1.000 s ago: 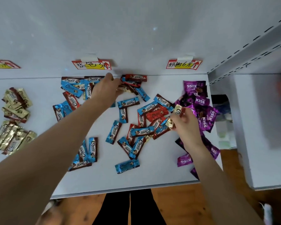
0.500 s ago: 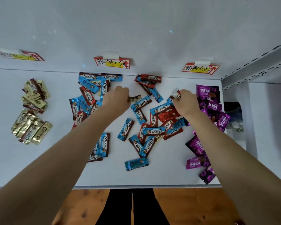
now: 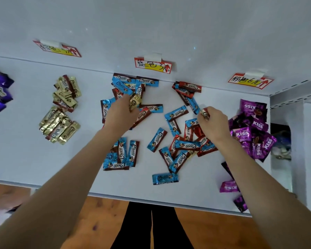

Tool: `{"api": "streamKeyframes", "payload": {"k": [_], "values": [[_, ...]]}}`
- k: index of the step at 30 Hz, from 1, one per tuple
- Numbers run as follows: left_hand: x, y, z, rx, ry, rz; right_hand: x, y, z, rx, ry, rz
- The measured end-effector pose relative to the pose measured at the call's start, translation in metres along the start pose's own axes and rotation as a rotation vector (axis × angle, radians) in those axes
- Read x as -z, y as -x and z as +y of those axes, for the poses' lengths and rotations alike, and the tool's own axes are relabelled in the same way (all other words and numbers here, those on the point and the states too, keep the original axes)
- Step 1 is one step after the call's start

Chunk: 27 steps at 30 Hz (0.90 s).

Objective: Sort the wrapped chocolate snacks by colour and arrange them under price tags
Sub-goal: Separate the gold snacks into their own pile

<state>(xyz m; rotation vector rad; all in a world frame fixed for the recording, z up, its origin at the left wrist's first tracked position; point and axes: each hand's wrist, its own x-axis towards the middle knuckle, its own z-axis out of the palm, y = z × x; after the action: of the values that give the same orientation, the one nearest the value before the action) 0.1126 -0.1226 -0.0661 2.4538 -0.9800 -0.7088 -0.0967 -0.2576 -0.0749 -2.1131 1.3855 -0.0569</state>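
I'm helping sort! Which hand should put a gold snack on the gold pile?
Left. The left hand grips a gold foil Choco bar and is nearer the pile of gold foil bars; the right hand is farther, by the purple Kiss packets.

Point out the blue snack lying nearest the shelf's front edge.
The lone blue snack, lying crosswise by itself, in front of the mixed red-and-blue heap; every other blue one sits farther back.
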Motion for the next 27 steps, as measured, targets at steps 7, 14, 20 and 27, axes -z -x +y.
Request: {"api": "streamKeyframes", "payload": {"k": [7, 14, 20, 27], "values": [[0.009, -0.057, -0.003, -0.043, -0.377, 0.064, -0.005, 0.022, 0.002, 0.042, -0.076, 0.005], [0.008, -0.055, 0.006, -0.042, -0.35, -0.068, -0.011, 0.026, 0.001, 0.025, -0.084, -0.024], [0.014, -0.027, 0.001, 0.044, 0.174, -0.093, -0.017, 0.009, -0.027, 0.126, -0.096, -0.05], [0.022, 0.012, -0.021, 0.197, 0.444, -0.112, -0.036, -0.032, -0.092, 0.295, -0.042, -0.123]]}}
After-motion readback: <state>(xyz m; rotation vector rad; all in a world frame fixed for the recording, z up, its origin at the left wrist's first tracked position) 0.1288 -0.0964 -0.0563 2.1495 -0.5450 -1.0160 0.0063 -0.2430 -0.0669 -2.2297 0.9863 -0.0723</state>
